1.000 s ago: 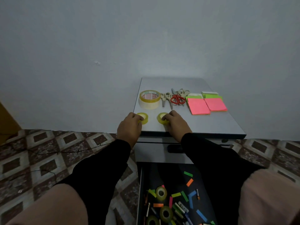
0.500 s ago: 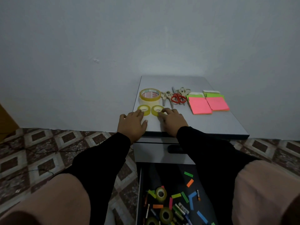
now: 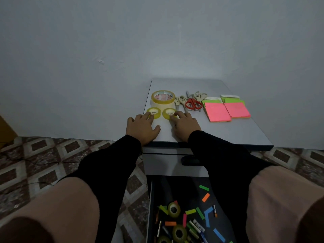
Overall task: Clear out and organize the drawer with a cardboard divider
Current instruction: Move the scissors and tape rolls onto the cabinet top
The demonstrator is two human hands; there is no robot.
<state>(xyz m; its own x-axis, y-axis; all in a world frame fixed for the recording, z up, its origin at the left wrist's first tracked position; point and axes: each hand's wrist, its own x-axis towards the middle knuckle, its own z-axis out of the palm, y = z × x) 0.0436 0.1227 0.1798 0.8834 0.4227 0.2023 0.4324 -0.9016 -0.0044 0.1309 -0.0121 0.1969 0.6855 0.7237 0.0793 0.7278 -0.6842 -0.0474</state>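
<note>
Two small yellow tape rolls lie side by side on the grey cabinet top, just in front of a big yellow tape roll. My left hand rests flat with its fingertips against the left small roll. The fingertips of my right hand touch the right small roll. Below, the open dark drawer holds more tape rolls, pens and several coloured paper strips. No cardboard divider is in view.
Scissors, one pair red-handled, lie behind my right hand. Pink and green sticky-note pads sit to the right. A closed grey drawer front is above the open drawer. A patterned tile floor surrounds the cabinet, with the wall behind.
Both hands have pushed the two small tape rolls away from the front edge, up against the big roll. The rolls now sit closer together.
</note>
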